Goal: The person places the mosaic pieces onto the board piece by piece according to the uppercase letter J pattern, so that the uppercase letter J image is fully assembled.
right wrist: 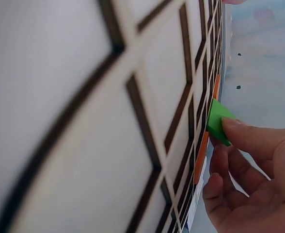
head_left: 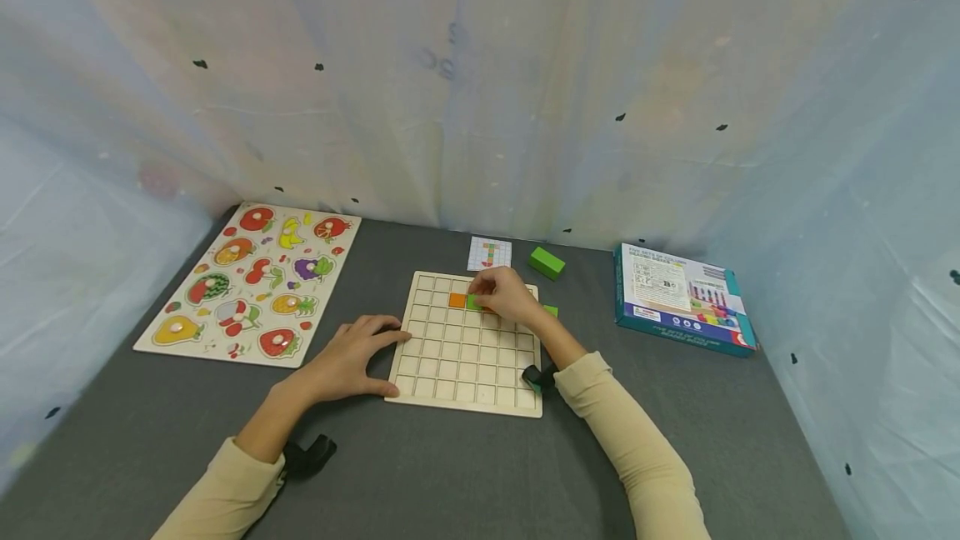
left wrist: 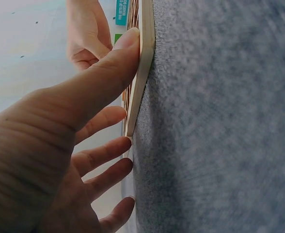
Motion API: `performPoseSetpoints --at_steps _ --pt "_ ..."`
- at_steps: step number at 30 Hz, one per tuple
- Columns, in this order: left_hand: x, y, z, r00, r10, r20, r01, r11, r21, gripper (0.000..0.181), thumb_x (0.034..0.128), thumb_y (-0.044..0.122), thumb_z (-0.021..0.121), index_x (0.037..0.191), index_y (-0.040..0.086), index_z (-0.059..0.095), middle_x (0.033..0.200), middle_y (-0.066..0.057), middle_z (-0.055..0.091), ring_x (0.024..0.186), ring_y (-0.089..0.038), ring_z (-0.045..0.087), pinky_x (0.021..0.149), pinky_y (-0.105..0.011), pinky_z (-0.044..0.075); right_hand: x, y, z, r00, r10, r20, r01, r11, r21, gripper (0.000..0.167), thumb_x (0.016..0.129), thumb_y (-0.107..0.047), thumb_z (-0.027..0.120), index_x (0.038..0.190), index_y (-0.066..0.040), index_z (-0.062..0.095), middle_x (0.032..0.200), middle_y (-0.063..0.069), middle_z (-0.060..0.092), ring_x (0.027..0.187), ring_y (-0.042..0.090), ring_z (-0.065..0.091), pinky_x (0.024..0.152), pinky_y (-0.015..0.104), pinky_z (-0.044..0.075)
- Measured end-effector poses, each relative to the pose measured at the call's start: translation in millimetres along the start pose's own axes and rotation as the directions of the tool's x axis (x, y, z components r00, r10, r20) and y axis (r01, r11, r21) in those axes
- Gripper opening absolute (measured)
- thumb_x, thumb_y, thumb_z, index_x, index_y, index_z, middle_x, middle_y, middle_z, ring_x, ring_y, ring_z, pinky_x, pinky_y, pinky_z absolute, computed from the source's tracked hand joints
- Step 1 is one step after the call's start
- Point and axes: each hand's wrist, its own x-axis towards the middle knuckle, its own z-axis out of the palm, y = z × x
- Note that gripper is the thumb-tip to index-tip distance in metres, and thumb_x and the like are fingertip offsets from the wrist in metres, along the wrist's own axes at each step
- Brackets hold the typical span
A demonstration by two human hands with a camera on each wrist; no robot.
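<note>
A wooden grid board (head_left: 450, 348) lies flat on the dark table. My left hand (head_left: 341, 363) touches its left edge, thumb at the near corner and fingers spread loosely. My right hand (head_left: 506, 297) reaches over the far rows, pinching a small green tile (right wrist: 217, 121) between thumb and fingers. In the right wrist view this tile is tilted against the board, between two orange tiles, the nearer one (right wrist: 200, 158) and another (right wrist: 216, 86). From the head, one orange tile (head_left: 457, 300) shows left of the green; the other is mostly covered by my right hand.
Behind the board lies a small printed pattern card (head_left: 490, 254), with a green block (head_left: 547, 262) beside it. Another green piece (head_left: 551, 310) peeks out by my right forearm. A flat box (head_left: 682, 298) lies right, a fruit puzzle board (head_left: 251, 273) left. Curtains hang behind.
</note>
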Motion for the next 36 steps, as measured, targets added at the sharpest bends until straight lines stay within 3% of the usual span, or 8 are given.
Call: performPoseSetpoints --at_steps 1,4,7,11,14,21,28,36 --pt "0.0 -0.1 0.1 1.0 0.0 0.0 0.0 1.0 0.0 0.081 0.0729 0.058 0.082 0.138 0.014 0.06 0.14 -0.012 0.049 0.129 -0.035 0.042 0.098 -0.064 0.032 -0.1 0.0 -0.1 1.0 0.007 -0.002 -0.007 1.0 -0.014 0.007 0.089 0.002 0.072 0.095 0.0 0.073 0.088 0.006 0.065 0.082 0.025 0.061 0.074 0.033 0.05" --pt "0.0 -0.6 0.6 1.0 0.003 0.0 -0.003 1.0 0.002 0.081 0.0729 0.058 0.082 0.138 0.014 0.06 0.14 -0.013 0.049 0.129 -0.035 0.043 0.098 -0.064 0.032 0.4 -0.6 -0.5 1.0 0.022 -0.013 -0.023 0.997 -0.076 0.007 0.088 -0.001 0.073 0.095 -0.003 0.075 0.082 0.005 0.066 0.106 0.03 0.062 0.078 0.036 0.051" --pt "-0.1 -0.7 0.8 1.0 0.006 -0.002 -0.006 1.0 0.004 0.081 0.0729 0.058 0.082 0.138 0.014 0.06 0.14 -0.012 0.049 0.129 -0.035 0.043 0.097 -0.064 0.032 1.0 -1.5 -0.7 0.999 0.021 -0.026 -0.025 0.989 -0.145 0.009 0.088 -0.003 0.074 0.095 -0.006 0.077 0.082 0.004 0.068 0.114 0.031 0.058 0.08 0.036 0.051" --pt "-0.1 -0.2 0.6 1.0 0.009 -0.005 -0.009 1.0 0.005 0.081 0.0728 0.058 0.082 0.138 0.014 0.06 0.14 -0.012 0.049 0.129 -0.035 0.043 0.097 -0.064 0.032 0.7 -3.8 -0.8 1.0 0.023 -0.021 -0.026 0.98 -0.199 0.01 0.089 -0.005 0.074 0.098 -0.007 0.078 0.092 0.003 0.072 0.092 0.024 0.063 0.075 0.034 0.051" --pt "0.1 -0.2 0.5 1.0 0.008 -0.005 -0.008 1.0 0.003 0.081 0.0728 0.057 0.082 0.138 0.014 0.06 0.14 -0.013 0.049 0.129 -0.035 0.042 0.098 -0.064 0.032 -0.3 -5.7 -1.0 1.0 0.024 -0.016 -0.027 0.976 -0.217 0.013 0.088 -0.006 0.075 0.102 -0.006 0.077 0.096 0.004 0.072 0.084 0.018 0.063 0.075 0.032 0.05" --pt "0.0 0.3 -0.2 1.0 0.002 -0.002 -0.002 1.0 -0.004 0.08 0.0732 0.054 0.083 0.138 0.014 0.059 0.141 -0.013 0.048 0.129 -0.035 0.042 0.098 -0.064 0.031 -0.5 -5.7 -0.4 1.0 0.01 -0.008 -0.011 0.973 -0.23 0.013 0.088 -0.005 0.075 0.101 -0.006 0.075 0.096 0.006 0.067 0.088 0.021 0.061 0.079 0.035 0.05" --pt "-0.2 -0.8 1.0 1.0 0.011 -0.009 -0.011 1.0 -0.003 0.081 0.0728 0.058 0.082 0.138 0.014 0.06 0.14 -0.012 0.049 0.129 -0.035 0.043 0.097 -0.064 0.032 2.7 -1.8 1.5 1.0 -0.019 -0.009 0.016 0.951 -0.308 0.01 0.088 -0.007 0.076 0.098 -0.008 0.078 0.1 0.004 0.073 0.115 0.028 0.06 0.089 0.038 0.051" --pt "-0.4 -0.5 0.7 1.0 0.004 0.002 -0.004 1.0 -0.002 0.083 0.071 0.055 0.084 0.139 0.014 0.059 0.141 -0.012 0.048 0.13 -0.034 0.042 0.099 -0.063 0.032 1.8 -6.8 0.4 1.0 -0.015 0.006 0.016 0.948 -0.318 0.015 0.088 -0.006 0.075 0.103 -0.006 0.076 0.092 0.005 0.069 0.083 0.019 0.061 0.075 0.032 0.049"
